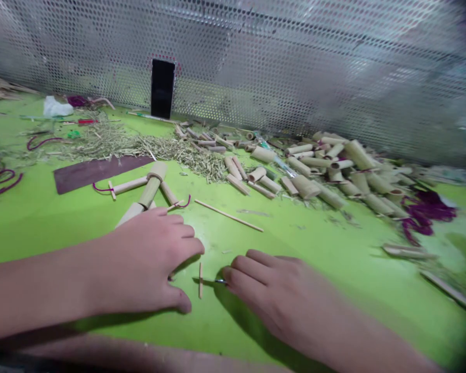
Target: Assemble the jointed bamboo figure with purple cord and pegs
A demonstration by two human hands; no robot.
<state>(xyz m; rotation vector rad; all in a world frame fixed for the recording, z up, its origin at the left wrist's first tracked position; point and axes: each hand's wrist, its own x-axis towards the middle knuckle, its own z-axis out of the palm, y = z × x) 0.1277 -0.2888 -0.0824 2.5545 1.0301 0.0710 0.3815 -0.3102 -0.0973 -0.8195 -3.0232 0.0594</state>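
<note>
My left hand (147, 254) rests low over the green tabletop with thumb and index finger apart, and nothing shows between them. My right hand (272, 290) is closed around a small knife (219, 281), its handle hidden in the fingers. The thin dark blade points left and crosses a short wooden stick (201, 291) lying on the table. Just beyond my left hand lies a jointed figure of bamboo tubes (150, 192), with purple string at its arm ends; my hand covers its lower part. A longer thin stick (229, 215) lies beyond both hands.
Bamboo tube pieces (334, 166) are heaped at the back right, beside purple yarn (427, 207). Shavings (171, 147) spread across the back. A brown strip (101, 173) lies left. A phone (163, 89) leans against a perforated metal screen (256, 62).
</note>
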